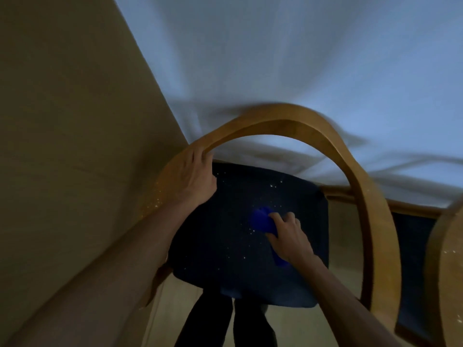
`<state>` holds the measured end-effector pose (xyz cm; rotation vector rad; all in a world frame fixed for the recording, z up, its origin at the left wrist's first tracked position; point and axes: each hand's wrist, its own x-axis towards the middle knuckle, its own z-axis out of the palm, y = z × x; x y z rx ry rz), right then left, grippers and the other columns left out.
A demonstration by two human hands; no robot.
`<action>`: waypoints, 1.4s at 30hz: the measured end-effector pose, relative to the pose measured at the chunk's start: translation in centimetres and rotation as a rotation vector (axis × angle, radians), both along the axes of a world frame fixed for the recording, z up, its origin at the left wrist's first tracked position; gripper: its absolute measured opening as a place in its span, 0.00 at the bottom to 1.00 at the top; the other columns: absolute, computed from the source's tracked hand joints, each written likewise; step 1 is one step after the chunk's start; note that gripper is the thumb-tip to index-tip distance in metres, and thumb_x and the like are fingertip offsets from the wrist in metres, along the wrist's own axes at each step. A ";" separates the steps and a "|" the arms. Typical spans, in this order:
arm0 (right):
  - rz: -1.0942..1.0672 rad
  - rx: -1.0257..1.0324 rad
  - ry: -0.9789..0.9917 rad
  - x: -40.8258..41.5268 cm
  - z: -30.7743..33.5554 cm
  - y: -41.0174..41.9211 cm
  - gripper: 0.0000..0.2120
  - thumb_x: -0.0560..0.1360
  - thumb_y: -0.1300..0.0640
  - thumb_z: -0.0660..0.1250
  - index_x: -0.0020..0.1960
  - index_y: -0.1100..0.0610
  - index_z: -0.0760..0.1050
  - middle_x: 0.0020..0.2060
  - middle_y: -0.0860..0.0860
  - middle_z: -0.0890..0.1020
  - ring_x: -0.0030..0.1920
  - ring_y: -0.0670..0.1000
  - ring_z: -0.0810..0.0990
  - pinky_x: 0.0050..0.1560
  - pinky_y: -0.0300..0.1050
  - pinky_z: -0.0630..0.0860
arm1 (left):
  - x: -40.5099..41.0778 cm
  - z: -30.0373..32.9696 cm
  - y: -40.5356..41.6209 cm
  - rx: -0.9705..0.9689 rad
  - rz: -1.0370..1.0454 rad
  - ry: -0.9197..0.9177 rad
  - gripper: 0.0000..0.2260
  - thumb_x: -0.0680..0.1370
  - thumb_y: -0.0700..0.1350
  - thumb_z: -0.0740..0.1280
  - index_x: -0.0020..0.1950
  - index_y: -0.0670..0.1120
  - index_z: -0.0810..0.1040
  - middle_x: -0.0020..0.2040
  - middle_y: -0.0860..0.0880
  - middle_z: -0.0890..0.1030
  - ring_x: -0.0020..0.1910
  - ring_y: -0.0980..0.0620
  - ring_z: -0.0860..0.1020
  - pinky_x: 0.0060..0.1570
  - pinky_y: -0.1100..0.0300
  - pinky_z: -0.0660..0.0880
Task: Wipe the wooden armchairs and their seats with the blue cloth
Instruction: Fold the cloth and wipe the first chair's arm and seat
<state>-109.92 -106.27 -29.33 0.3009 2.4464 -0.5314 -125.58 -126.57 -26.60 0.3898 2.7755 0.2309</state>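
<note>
A wooden armchair (300, 121) with a curved one-piece back and arm rail stands below me, its dark navy seat (225, 246) dotted with pale specks. My left hand (190, 179) grips the rail on its left side, fingers curled over the top edge. My right hand (288, 236) holds the bunched blue cloth (261, 220) and presses it on the middle of the seat. Part of the cloth sticks out under my wrist. A second armchair (446, 259) with a navy seat stands at the right edge, partly out of view.
A table draped in a white cloth (275, 58) fills the upper view, and the chair front is tucked under its edge. A beige wall (62, 121) runs close along the left. My dark trouser legs (225, 321) stand on the pale floor behind the seat.
</note>
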 end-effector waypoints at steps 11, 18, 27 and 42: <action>-0.015 0.018 0.159 -8.0 -6.3 -3.9 0.25 0.78 0.51 0.63 0.72 0.53 0.60 0.64 0.60 0.63 0.61 0.58 0.68 0.56 0.52 0.75 | -4.0 -4.6 0.7 -0.105 -0.120 0.073 0.38 0.75 0.47 0.65 0.77 0.44 0.46 0.77 0.39 0.50 0.76 0.39 0.51 0.73 0.42 0.50; -0.001 -0.054 0.360 -11.6 -6.9 -6.1 0.25 0.76 0.53 0.65 0.71 0.55 0.63 0.61 0.60 0.66 0.59 0.59 0.69 0.53 0.54 0.77 | -4.0 -4.6 0.6 0.007 -0.084 0.092 0.32 0.77 0.43 0.61 0.78 0.44 0.50 0.78 0.42 0.51 0.77 0.43 0.51 0.74 0.44 0.46; 0.035 -0.006 0.884 -17.9 -0.3 -9.0 0.22 0.73 0.52 0.66 0.64 0.60 0.71 0.57 0.64 0.72 0.56 0.61 0.73 0.54 0.51 0.72 | -2.4 -2.2 -4.5 0.167 0.295 0.079 0.28 0.78 0.41 0.57 0.77 0.42 0.54 0.78 0.42 0.55 0.76 0.45 0.54 0.74 0.49 0.48; 0.494 -0.434 0.372 -15.8 -0.9 -15.2 0.25 0.82 0.52 0.45 0.78 0.57 0.51 0.77 0.54 0.51 0.77 0.49 0.46 0.77 0.49 0.43 | 1.0 -0.9 -6.9 0.277 0.307 0.100 0.23 0.82 0.48 0.49 0.76 0.41 0.58 0.76 0.41 0.61 0.75 0.46 0.59 0.73 0.51 0.57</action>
